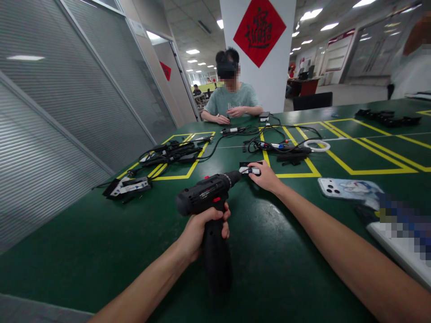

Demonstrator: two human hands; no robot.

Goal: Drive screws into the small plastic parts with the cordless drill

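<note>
My left hand is wrapped round the grip of a black cordless drill. The drill points forward and to the right, its chuck close to a small black-and-white part on the table. My right hand grips that part at its right side with thumb and fingers. Whether the bit touches the part, I cannot tell, as the tip is too small to make out.
Cables and black parts lie bundled at left, near a black-and-white piece. More cables and a white ring sit beyond my right hand. A phone rests at right. Across the green table sits a person.
</note>
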